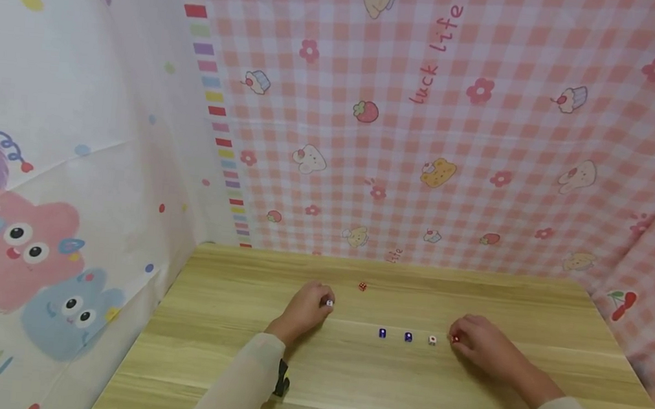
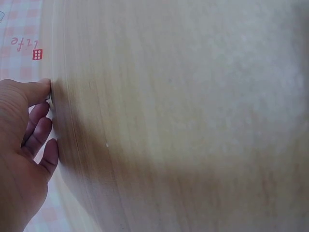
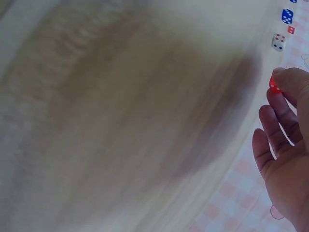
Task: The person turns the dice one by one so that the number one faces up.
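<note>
My left hand (image 1: pixel 308 307) pinches a white die (image 1: pixel 330 303) between thumb and fingers, left of the others; in the left wrist view the thumb mostly hides it. With thumb and fingertip my right hand (image 1: pixel 484 348) holds a red die (image 3: pixel 275 86) at the right end of a row. Beside it in that row sits a white die (image 1: pixel 432 340) with a red pip on top. Two blue dice, one (image 1: pixel 408 337) nearer the white die and another (image 1: pixel 382 333) farther left, continue the line. Behind the row lies another red die (image 1: pixel 362 287).
The dice are on a wood-grain table (image 1: pixel 346 394). A pink checked cloth (image 1: pixel 403 140) hangs along its back edge and right side. On the left hangs a white cloth (image 1: pixel 99 210) with cartoon figures. Dark straps (image 1: pixel 281 379) show at both wrists.
</note>
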Motion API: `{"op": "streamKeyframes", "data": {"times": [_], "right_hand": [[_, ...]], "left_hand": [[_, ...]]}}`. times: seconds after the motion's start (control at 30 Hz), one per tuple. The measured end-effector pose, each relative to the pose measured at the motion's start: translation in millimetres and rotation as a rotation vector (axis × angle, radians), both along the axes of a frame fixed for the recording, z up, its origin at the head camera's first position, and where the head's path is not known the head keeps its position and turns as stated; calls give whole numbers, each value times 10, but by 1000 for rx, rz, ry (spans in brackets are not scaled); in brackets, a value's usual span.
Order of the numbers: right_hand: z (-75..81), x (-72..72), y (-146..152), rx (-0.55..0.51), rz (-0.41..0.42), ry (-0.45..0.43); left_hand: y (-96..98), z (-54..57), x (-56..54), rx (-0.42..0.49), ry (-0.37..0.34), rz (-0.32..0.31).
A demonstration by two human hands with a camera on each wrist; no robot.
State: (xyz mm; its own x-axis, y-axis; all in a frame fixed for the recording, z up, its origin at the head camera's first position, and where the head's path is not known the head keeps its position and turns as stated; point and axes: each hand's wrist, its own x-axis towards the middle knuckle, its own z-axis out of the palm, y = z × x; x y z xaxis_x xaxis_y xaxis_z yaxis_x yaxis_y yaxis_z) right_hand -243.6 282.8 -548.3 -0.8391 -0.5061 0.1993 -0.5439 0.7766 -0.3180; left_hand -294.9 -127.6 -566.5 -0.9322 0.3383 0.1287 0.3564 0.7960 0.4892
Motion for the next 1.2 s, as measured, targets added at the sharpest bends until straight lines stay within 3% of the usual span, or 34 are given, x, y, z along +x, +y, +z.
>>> {"op": "streamKeyframes", "data": {"times": [0.37, 0.6, 1.2], "right_hand": [[-88, 40, 41, 33, 6, 25], [-80, 44, 38, 33, -4, -3], [-91, 60, 21, 12, -19, 57]], "left_hand": [[-1, 1, 14, -4, -14, 11], [0, 10, 18, -3, -10, 11], [-17, -28, -15, -2, 13, -7]]}}
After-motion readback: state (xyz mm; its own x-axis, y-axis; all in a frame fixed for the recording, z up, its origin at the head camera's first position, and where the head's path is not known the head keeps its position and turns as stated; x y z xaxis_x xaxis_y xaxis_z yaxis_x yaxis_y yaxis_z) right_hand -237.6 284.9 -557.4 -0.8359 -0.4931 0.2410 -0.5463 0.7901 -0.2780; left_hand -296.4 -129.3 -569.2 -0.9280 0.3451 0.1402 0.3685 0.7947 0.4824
